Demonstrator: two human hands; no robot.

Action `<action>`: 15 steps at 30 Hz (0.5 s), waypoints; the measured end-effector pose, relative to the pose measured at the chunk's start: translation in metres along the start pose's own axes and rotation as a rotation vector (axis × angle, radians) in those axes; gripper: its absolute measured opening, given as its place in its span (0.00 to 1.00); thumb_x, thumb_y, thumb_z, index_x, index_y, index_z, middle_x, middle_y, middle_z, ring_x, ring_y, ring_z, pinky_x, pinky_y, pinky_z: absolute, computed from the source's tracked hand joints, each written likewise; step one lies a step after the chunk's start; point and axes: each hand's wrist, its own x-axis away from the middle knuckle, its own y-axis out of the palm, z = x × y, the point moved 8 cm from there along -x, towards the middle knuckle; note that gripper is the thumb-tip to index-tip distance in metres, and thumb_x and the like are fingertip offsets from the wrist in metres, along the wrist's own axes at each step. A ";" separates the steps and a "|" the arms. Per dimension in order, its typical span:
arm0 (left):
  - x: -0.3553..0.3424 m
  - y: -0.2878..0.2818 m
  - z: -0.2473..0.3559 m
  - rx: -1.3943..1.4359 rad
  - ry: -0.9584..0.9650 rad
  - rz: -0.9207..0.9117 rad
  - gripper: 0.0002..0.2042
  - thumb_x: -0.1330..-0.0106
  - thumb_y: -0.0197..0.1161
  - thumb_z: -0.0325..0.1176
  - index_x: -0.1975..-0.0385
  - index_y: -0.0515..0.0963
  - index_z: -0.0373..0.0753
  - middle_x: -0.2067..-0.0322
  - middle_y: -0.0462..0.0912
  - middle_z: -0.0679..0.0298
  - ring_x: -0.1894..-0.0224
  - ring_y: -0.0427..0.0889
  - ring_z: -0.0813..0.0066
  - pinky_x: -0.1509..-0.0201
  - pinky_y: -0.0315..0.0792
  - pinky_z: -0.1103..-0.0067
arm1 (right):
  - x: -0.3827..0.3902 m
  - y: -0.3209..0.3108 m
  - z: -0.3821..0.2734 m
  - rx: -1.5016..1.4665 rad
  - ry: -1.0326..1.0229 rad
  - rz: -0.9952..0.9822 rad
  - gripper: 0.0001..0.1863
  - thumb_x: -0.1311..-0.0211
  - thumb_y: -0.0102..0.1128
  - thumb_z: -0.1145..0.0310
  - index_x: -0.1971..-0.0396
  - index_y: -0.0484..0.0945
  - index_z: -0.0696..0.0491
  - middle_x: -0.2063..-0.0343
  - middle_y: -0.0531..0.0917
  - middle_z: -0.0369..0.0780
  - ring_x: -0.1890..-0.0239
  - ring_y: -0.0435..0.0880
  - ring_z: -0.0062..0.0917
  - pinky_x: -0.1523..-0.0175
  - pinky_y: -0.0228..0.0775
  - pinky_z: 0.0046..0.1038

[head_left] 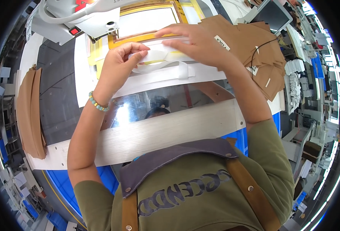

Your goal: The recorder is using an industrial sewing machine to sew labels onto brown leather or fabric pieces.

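Pinched between the thumb and fingers of my left hand (118,66) is a white fabric strip (154,56). The strip runs to the right and curls into a loop. Its lower part lies over a white sheet (147,84), where a short flat end shows. My right hand (200,45) hovers above and right of the strip, fingers stretched out and apart, with nothing visible in it. Just beyond both hands lies a flat yellow-edged template frame (135,41) with a white panel in its middle.
A white sewing machine (58,25) stands at the far left of the frame. Brown cut pieces (239,42) with white labels are heaped at right, a thin black cable across them. Folded brown fabric (29,113) lies at left. A shiny metal plate (170,119) forms the near edge.
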 end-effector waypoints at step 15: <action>0.022 -0.070 0.016 -1.019 0.400 0.204 0.13 0.33 0.71 0.30 0.51 0.86 0.33 0.51 0.87 0.55 0.46 0.83 0.55 0.40 0.77 0.66 | -0.099 -0.012 0.076 -0.022 0.164 -0.243 0.13 0.33 0.68 0.65 0.54 0.90 0.55 0.63 0.91 0.39 0.58 0.89 0.22 0.50 0.80 0.27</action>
